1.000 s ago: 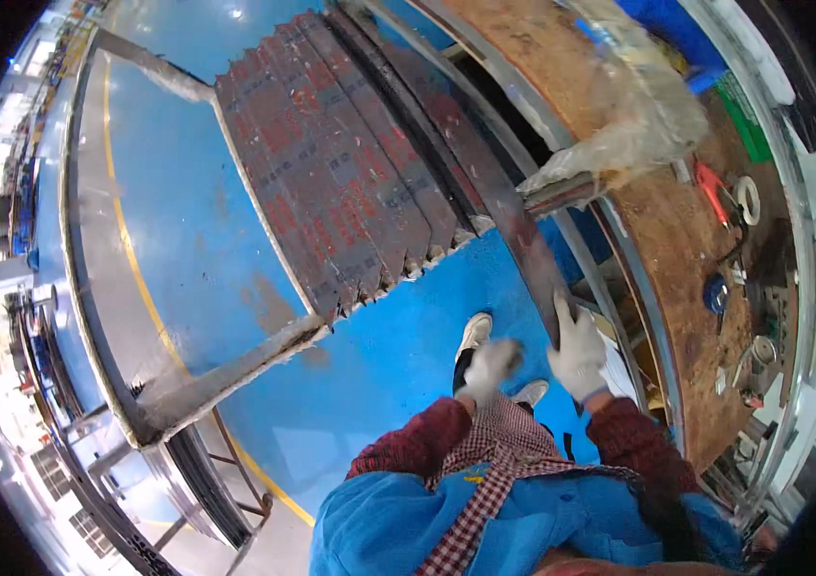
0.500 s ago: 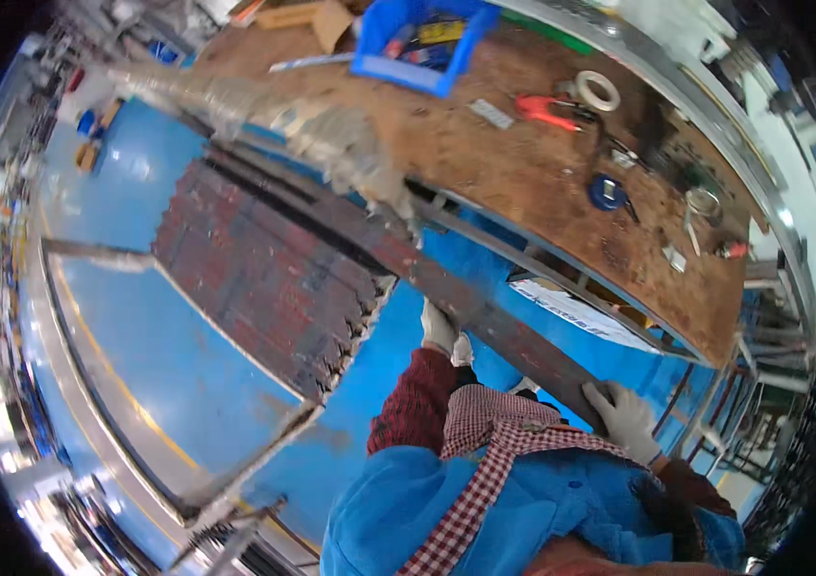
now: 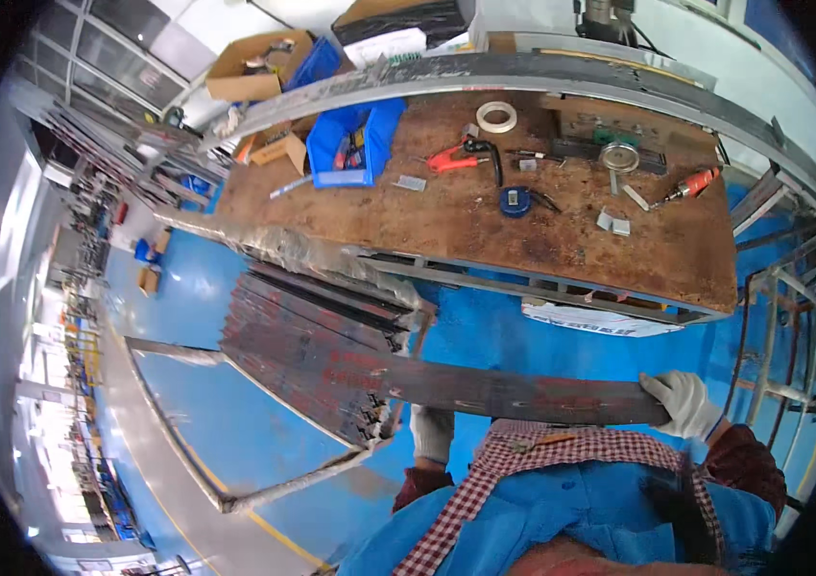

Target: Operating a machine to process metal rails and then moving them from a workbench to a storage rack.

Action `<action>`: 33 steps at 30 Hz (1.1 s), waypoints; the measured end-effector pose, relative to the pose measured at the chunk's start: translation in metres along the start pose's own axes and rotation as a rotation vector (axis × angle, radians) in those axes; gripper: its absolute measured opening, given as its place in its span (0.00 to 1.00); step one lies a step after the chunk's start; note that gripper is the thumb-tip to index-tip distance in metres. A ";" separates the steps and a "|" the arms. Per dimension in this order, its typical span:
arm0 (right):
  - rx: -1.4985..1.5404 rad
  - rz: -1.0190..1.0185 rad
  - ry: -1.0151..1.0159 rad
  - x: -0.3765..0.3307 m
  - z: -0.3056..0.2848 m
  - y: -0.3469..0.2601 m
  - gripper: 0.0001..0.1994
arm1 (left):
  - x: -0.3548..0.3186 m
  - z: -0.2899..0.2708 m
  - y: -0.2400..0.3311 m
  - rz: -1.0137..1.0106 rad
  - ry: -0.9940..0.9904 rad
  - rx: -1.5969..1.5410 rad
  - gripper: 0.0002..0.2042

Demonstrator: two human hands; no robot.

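Across my front lies a long, flat dark metal bar (image 3: 523,394) with reddish marks. My right hand (image 3: 686,405), in a pale work glove, is closed round its right end, thumb on top. My left hand (image 3: 432,432), gloved too, bears the bar from beneath farther left; the bar hides its fingers. Leftward the bar reaches over a stack of similar dark bars (image 3: 298,360), whose ends are uneven. I cannot tell whether it touches the stack.
Beyond the bar stands a brown workbench (image 3: 466,230) with a blue bin (image 3: 355,144), red-handled pliers (image 3: 456,158), a tape roll (image 3: 496,117) and a blue round gauge (image 3: 516,201). A plastic-wrapped length (image 3: 293,245) runs along its left front. Left, a metal frame (image 3: 173,432) surrounds the stack.
The bar has swung from a steep slant to nearly level, its left part now over the stack. Both hands have kept hold of it. My view has turned, showing more of the bench's back.
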State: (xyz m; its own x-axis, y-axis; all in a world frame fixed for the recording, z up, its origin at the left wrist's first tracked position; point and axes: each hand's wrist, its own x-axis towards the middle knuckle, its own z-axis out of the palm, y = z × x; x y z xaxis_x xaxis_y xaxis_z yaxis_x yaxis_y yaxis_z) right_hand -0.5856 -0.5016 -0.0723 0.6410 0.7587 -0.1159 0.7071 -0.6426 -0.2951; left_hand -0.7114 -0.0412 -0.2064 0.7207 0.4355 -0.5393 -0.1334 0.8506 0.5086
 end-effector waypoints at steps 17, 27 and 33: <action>1.274 0.505 -0.071 -0.089 -0.007 0.115 0.25 | 0.061 0.346 -0.040 0.177 -0.460 0.594 0.24; 0.981 0.813 -0.257 -0.066 -0.083 0.162 0.17 | 0.137 0.423 -0.060 0.261 -0.575 0.794 0.20; 0.740 0.857 -0.399 -0.056 -0.128 0.171 0.17 | 0.210 0.456 -0.016 1.123 -0.469 1.093 0.24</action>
State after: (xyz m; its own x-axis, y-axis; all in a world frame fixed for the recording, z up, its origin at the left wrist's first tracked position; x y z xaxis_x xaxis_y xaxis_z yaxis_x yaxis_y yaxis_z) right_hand -0.4625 -0.6681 0.0047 0.5895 0.1784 -0.7878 -0.3311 -0.8362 -0.4372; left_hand -0.2479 -0.0974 -0.0220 0.7587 0.3596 0.5432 -0.3326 -0.5031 0.7976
